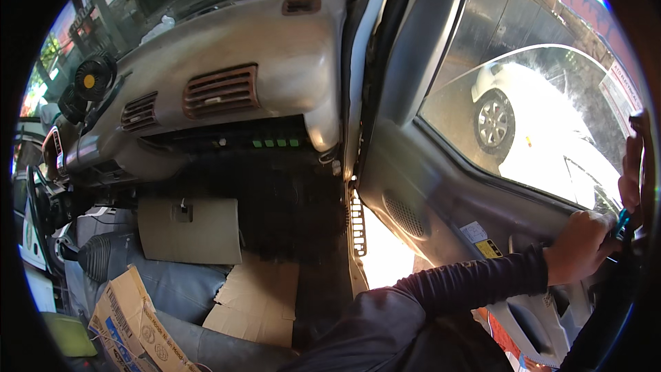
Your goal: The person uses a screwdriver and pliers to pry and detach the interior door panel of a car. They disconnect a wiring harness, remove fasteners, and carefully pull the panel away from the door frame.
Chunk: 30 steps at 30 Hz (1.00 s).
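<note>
My left hand [582,246], in a dark sleeve, reaches across to the right and is closed beside the lower rear part of the door window. A small teal piece [623,220] shows at its fingers; its kind is mostly hidden. Just above, my right hand [632,172] has its fingers stretched up along the rear edge of the window glass [551,96]; the palm is hidden near the picture's rim. The glass sits tilted in the opening, its curved top edge below the frame. Under both hands lies the grey inner door panel [441,186].
The door stands open, with a bright gap beside the sill. At left is the dusty dashboard [275,41] with air vents [220,89]. A detached glovebox lid [189,231], flat cardboard [255,300] and a cardboard box [134,324] lie below. A white car [530,124] stands outside.
</note>
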{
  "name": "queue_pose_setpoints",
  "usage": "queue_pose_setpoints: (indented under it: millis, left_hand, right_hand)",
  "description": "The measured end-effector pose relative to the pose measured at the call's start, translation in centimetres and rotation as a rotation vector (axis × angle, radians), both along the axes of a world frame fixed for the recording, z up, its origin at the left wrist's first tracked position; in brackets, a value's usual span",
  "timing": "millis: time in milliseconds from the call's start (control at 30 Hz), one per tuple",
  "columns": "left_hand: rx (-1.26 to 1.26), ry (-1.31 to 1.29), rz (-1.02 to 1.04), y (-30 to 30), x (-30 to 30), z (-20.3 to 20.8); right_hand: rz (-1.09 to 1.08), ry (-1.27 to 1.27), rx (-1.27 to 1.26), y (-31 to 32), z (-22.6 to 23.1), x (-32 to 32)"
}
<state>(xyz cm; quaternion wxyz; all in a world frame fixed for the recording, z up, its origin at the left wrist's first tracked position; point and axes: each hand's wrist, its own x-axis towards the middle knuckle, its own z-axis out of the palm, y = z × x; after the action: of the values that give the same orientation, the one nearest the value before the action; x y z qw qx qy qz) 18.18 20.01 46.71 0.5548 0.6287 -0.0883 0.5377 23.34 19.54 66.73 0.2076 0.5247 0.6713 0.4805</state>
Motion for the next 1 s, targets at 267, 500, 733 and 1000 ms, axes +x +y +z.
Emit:
queue_pose_setpoints:
  millis: [267,500,733,1000]
  left_hand:
    - [0.126,0.103,0.22,0.4,-0.4,1.0]
    - [0.021,-0.078,0.086,1.0,-2.3,1.7]
    - [0.008,0.102,-0.019,1.5,-3.1,2.3]
    - [0.063,0.044,0.13,1.5,-2.7,1.8]
  right_hand:
    - [0.203,1.158,0.52,-0.6,-3.8,1.6]
    - [0.255,1.766,0.164,-2.1,-3.2,0.6]
    - [0.487,1.996,-0.384,0.7,-1.9,-5.2]
    - [0.074,1.52,0.498,-0.5,-3.9,-4.5]
